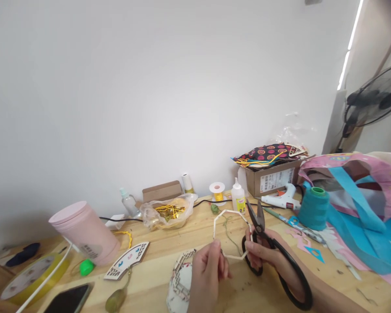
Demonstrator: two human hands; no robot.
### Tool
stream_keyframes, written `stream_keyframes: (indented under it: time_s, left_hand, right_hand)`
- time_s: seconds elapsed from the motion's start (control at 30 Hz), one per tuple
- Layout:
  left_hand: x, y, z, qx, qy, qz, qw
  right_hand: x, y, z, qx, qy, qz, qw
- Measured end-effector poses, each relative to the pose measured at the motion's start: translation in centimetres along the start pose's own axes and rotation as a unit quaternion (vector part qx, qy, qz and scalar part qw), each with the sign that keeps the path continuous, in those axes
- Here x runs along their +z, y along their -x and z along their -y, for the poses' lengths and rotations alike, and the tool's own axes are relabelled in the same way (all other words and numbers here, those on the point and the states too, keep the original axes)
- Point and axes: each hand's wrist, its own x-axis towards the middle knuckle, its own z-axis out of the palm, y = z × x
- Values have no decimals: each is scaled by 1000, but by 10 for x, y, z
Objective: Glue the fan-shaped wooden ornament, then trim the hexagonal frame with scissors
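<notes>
A thin pale eight-sided frame (pixel 233 211) stands raised above the table between my two hands. My left hand (pixel 211 265) is closed in a pinch at its lower left side. My right hand (pixel 270 250) holds black-handled scissors (pixel 260 225), blades apart and pointing up, while its thumb and fingers also grip the frame's right side. A green thread (pixel 230 232) shows through the frame's opening. Partly hidden behind my left hand lies a white piece with a cut-out lattice rim (pixel 179 278).
Behind stand a glue bottle (pixel 238 198), a yellow thread spool (pixel 217 191) and a cardboard box (pixel 270 179). Rightward are a glue gun (pixel 282 199), a teal thread cone (pixel 314 208) and paper scraps. A pink cup (pixel 84 232), fan-shaped piece (pixel 127 261), phone (pixel 68 299) and tape roll (pixel 35 278) lie left.
</notes>
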Motion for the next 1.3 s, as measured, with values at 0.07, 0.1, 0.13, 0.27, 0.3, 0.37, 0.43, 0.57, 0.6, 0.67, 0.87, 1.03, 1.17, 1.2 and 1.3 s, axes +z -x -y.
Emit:
stream_keyframes:
  time_s: [0.07,0.1,0.13,0.27,0.3,0.37,0.43,0.57,0.6,0.67,0.87,1.03,1.17,1.2,1.3]
  left_hand:
    - [1,0,1,5,-23,-1,1000]
    - [2,1,2,3,-46,13,999]
    - [3,2,4,-2,-71,32,997]
    - [7,4,11,-16,-127,93,987]
    - [8,4,12,-17,-123,94,988]
    - [7,4,12,-23,-110,85,990]
    - [6,3,11,-26,-98,75,992]
    - [5,4,6,-14,-88,92,992]
    - [5,5,5,-12,-90,96,991]
    - [5,7,2,-8,-98,97,990]
    - [7,11,2,-34,-134,109,984]
    - [17,11,23,-31,-121,116,985]
    - [20,6,35,-73,27,105,991]
    - [20,5,35,-85,83,109,987]
    - [19,2,31,-94,198,121,968]
  right_hand:
    - [2,1,1,17,-14,22,1000]
    - [3,1,1,24,-24,26,999]
    - [3,2,1,30,-34,28,999]
    - [6,4,2,34,-34,55,997]
    - [7,5,3,35,-25,58,997]
    - [6,5,5,31,-3,30,999]
    - [5,3,6,14,24,-12,1000]
    - [0,0,5,-9,63,-31,998]
    - [0,0,5,-10,65,-27,997]
    - [0,0,4,-9,65,-21,998]
    - [4,0,2,-24,64,-60,996]
    - [7,1,-13,-24,69,-63,995]
    - [0,-2,-13,-65,173,-50,981]
    - [-4,-4,-11,-88,244,-52,964]
    - [-16,-8,-5,-141,450,-48,880]
